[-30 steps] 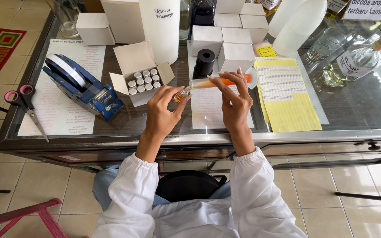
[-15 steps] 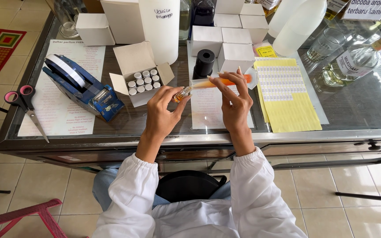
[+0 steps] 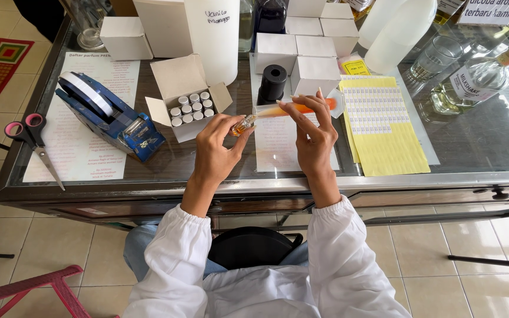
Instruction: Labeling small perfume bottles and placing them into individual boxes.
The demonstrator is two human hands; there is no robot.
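Hands met above the near table [image 3: 148,171]: our left hand [image 3: 216,150] pinched a vial [image 3: 242,125], our right hand [image 3: 313,135] pinched a syringe [image 3: 293,109]; we judged steady alignment mattered.

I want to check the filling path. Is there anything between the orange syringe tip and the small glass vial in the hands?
Nothing visible stands between them. The left hand holds the small amber-filled glass vial, and the right hand holds the long orange syringe with its tip at the vial's mouth, above the glass table.
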